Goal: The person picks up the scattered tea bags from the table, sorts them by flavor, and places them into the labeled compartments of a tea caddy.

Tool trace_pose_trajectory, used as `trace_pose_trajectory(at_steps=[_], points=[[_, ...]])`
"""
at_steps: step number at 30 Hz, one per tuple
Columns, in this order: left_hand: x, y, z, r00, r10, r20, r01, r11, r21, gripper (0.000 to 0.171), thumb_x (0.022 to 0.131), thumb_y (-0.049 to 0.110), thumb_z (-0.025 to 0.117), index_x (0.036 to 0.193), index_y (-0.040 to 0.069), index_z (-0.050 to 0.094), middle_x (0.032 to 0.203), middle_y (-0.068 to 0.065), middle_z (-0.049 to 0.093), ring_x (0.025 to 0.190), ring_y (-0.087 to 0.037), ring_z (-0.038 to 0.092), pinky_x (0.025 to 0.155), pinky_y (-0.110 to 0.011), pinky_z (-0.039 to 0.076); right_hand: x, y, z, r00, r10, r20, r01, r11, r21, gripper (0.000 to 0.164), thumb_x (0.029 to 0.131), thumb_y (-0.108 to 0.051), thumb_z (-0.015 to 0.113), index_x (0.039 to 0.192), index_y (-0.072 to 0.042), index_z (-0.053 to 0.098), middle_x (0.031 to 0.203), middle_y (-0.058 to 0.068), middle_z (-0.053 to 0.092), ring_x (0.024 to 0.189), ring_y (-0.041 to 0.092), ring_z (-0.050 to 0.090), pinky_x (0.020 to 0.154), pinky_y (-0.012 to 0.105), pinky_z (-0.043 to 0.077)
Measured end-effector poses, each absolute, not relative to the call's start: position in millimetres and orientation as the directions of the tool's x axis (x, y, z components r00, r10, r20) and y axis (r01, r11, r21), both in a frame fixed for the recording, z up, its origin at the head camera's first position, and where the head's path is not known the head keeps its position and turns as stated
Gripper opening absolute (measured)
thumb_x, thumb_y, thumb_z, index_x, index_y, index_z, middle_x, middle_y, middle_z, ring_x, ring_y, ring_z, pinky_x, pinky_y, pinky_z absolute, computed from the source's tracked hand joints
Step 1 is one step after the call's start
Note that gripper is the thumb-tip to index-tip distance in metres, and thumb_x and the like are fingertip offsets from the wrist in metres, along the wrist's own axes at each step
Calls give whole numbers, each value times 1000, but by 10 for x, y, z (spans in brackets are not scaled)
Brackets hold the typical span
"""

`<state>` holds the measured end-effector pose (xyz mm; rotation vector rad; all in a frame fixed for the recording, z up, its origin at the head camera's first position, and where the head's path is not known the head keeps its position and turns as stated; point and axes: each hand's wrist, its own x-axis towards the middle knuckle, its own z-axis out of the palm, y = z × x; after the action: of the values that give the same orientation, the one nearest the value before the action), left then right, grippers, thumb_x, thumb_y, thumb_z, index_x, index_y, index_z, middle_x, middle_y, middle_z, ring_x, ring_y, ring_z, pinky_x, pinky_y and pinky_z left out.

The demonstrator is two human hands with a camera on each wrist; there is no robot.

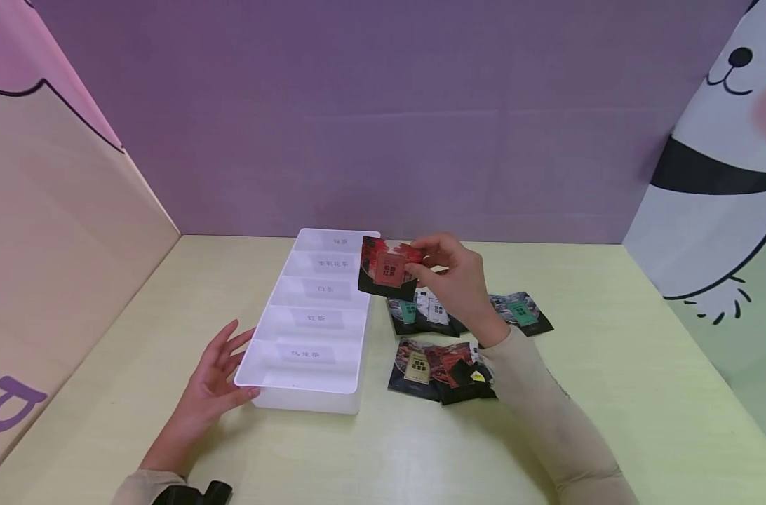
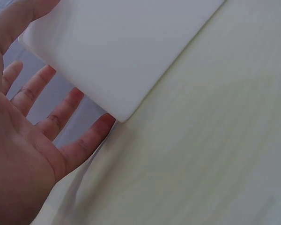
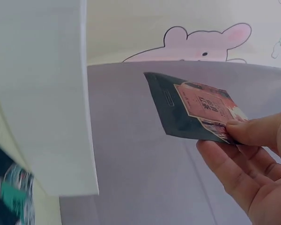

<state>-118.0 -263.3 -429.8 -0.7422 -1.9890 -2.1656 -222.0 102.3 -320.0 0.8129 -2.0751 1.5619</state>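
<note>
We see a red-and-black sachet [image 1: 389, 268], flat and roughly square, beside the far right part of the white box [image 1: 301, 401] and raised above it. Its face carries a red picture with a pale patch near one edge, a framed lighter-red label with dark characters, and a plain black band below; the right wrist view shows it tilted, with a small slot-shaped mark on that band. The right hand [image 1: 452, 273] pinches its edge between thumb and fingers. Well apart from that, we find the left hand [image 1: 209, 389] with fingers spread, touching the box's near left corner. The box has five labelled compartments in a row. To its right, on the pale counter [image 1: 642, 386], lie a green-labelled sachet [image 1: 408, 313] and a white-labelled sachet [image 1: 436, 310]; nearer us, right of the box, a yellow-labelled sachet [image 1: 417, 367] lies among others. Beyond the box we see a purple wall [image 1: 389, 119].
</note>
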Motion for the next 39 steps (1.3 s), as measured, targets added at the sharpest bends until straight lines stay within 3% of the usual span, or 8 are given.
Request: trace_pose_trajectory(at_steps=[6, 16, 25, 32, 39], points=[[-1185, -2619, -4285, -869, 246, 428, 403, -147, 903, 100, 76, -32, 53, 159, 15, 22, 149, 4, 45, 126, -10, 50, 87, -27, 54, -2209, 800, -3228, -713, -238, 660, -694, 109, -711, 22, 85, 12, 70, 104, 6, 63, 94, 21, 69, 70, 31, 68, 60, 41, 59], [-1171, -2637, -4297, -864, 236, 445, 418, -158, 895, 100, 75, -32, 53, 158, 13, 21, 148, 4, 46, 125, -10, 51, 89, -26, 53, -2077, 514, -3417, -687, -364, 628, -691, 63, -720, 16, 87, 10, 68, 101, 4, 61, 94, 19, 70, 73, 28, 70, 62, 31, 59], [-1170, -2623, -4271, -885, 207, 416, 401, -110, 909, 99, 76, -30, 55, 158, 14, 24, 147, 6, 47, 123, -9, 52, 87, -26, 54, -2024, 441, -3590, -455, -533, 713, -879, 141, -456, 18, 84, 13, 69, 94, 1, 61, 90, 13, 65, 76, 21, 70, 69, 17, 54], [-1163, -2633, -4268, -872, 215, 439, 417, -142, 898, 100, 74, -32, 54, 158, 13, 24, 147, 4, 48, 123, -11, 53, 87, -26, 54, -1947, 484, -3675, -403, -625, 669, -904, 159, -396, 17, 84, 11, 71, 94, 0, 62, 91, 10, 68, 81, 19, 68, 76, 17, 54], [-1178, -2629, -4281, -859, 232, 456, 426, -167, 889, 102, 73, -33, 54, 158, 14, 22, 147, 4, 48, 124, -11, 53, 88, -27, 54, -1912, 490, -3750, -307, -659, 687, -951, 235, -200, 16, 80, 1, 80, 89, -8, 70, 86, 0, 70, 85, 16, 66, 81, 24, 52]])
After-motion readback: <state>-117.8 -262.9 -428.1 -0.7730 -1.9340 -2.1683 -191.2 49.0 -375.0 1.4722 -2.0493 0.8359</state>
